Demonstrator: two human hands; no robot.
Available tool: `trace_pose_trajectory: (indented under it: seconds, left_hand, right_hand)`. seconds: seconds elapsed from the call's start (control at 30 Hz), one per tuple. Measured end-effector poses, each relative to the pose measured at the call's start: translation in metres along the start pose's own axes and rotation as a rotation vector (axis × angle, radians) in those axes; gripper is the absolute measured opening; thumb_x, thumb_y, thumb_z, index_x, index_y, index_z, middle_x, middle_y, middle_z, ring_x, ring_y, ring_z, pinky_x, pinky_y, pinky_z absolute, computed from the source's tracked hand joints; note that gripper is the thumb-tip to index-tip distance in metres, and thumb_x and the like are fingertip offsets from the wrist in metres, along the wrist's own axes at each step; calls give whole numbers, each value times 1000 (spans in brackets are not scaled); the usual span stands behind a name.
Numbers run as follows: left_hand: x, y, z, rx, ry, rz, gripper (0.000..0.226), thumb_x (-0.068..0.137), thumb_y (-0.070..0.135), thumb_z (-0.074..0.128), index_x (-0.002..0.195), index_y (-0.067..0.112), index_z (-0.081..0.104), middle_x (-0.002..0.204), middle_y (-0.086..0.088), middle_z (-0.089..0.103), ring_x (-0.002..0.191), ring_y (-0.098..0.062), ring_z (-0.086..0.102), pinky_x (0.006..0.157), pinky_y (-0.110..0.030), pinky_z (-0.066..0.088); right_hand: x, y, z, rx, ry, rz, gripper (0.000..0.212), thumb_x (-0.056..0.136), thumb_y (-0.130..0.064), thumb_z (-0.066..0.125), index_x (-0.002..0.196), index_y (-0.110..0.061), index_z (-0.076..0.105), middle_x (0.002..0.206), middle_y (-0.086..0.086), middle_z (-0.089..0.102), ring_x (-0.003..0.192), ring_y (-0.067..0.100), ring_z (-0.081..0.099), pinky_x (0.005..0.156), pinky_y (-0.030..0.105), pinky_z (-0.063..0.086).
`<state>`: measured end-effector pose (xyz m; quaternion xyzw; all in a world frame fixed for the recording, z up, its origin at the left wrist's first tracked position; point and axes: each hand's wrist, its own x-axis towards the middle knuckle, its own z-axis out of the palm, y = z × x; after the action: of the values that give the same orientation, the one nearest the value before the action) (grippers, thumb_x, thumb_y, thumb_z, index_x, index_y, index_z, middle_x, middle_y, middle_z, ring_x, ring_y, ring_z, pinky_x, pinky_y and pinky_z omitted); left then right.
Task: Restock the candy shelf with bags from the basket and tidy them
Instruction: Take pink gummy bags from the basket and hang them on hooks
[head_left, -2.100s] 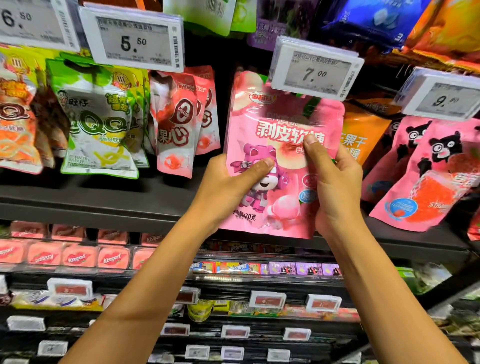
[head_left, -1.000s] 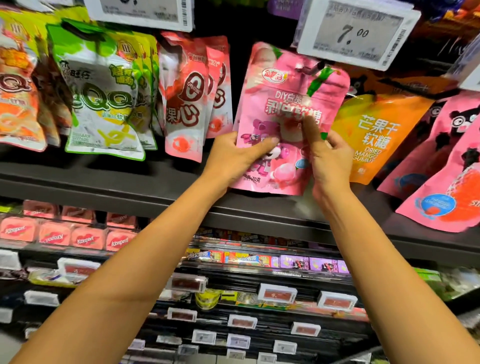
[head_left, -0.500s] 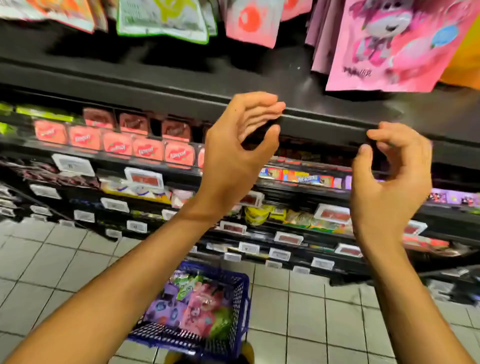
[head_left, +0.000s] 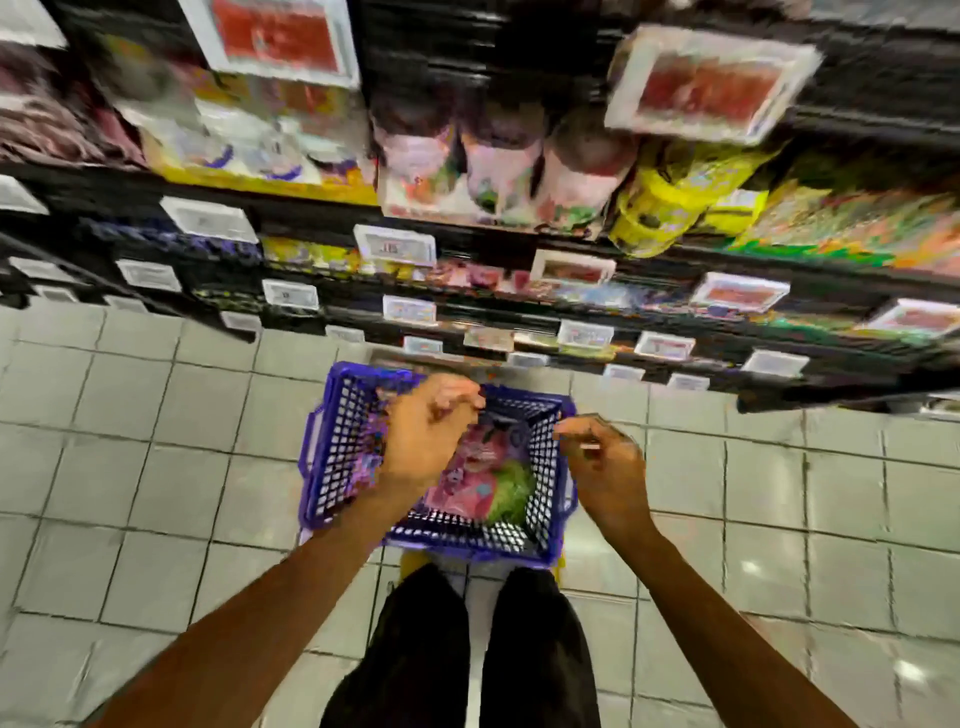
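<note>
Pale grey square tiles (head_left: 156, 467) cover the floor, with dark grout lines and small bright glints (head_left: 750, 567) of overhead light at the right. Black shelves (head_left: 311, 217) run in stepped tiers across the top, with white price tags (head_left: 395, 245) clipped along their front edges. The goods on them are blurred.

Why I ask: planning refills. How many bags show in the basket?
2 plainly: pink bag centre, green bag to its right; more may hide under the left hand.
</note>
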<state>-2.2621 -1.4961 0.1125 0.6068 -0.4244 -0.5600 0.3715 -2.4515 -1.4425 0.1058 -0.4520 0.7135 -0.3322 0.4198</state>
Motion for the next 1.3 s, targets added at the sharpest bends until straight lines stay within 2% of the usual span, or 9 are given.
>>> trace_pose_trajectory:
  seconds: [0.17,0.23,0.33,0.5,0.73,0.83,0.93,1.1,1.3]
  left_hand:
    - [10,-145,-10,97,-21,-512,22,91,-3,57,111,4,63,66,-6,59,46,-6,57,40,-17,42]
    - [9,-195,-15,266,-114,-492,12,91,0,58,97,7,66,75,-7,63,63,-12,60,55,-22,44]
    - [14,-262,-22,612,-281,-410,12,92,16,63,98,9,70,97,-5,71,91,-19,65,79,-29,46]
    - [40,-336,-31,829,-467,-450,24,83,31,62,101,16,66,102,-5,72,97,-25,66,72,-29,43]
    - [66,-408,-15,741,-248,-464,54,83,28,68,130,8,50,127,-6,49,116,-27,52,91,-29,41]
    - [78,-419,-2,520,-102,-539,39,82,5,69,120,4,60,109,-19,67,77,-25,69,66,-39,59]
    - [81,-416,4,316,32,-663,14,82,-3,70,95,0,64,80,-20,66,40,-9,60,36,-23,47]
    - [65,-379,0,486,-8,-659,22,91,30,65,94,8,69,81,-16,69,82,-30,66,62,-30,39]
    - [29,-256,3,314,26,-501,23,90,32,67,71,21,60,67,4,62,63,-11,54,67,-30,39]
  right_hand:
    - [7,94,57,-12,-46,276,6,89,0,64,89,-1,70,88,23,71,77,18,65,74,23,47]
    - [13,132,74,-123,-87,311,10,92,-6,62,92,-1,70,87,22,71,78,19,66,62,9,40]
    - [21,188,102,-245,-154,369,13,93,-7,59,94,-5,72,88,12,72,87,24,65,68,25,41]
    - [38,264,155,-279,-258,455,15,85,2,62,90,-7,73,96,14,74,87,21,65,74,25,46]
    - [63,338,221,-390,-285,540,16,93,-14,58,95,-9,73,92,9,72,74,17,61,45,12,33]
    - [75,351,238,-274,-264,636,14,86,-25,68,95,-15,73,86,4,72,73,18,63,57,21,50]
    - [81,354,243,-163,-296,768,21,79,-25,75,94,-10,74,79,4,71,73,17,64,59,22,48]
    - [69,323,223,-20,-245,778,7,87,-18,67,89,-12,71,72,2,67,61,13,60,57,20,49]
    - [30,210,153,282,-86,678,5,88,-17,65,86,-17,70,85,10,72,71,27,66,69,42,55]
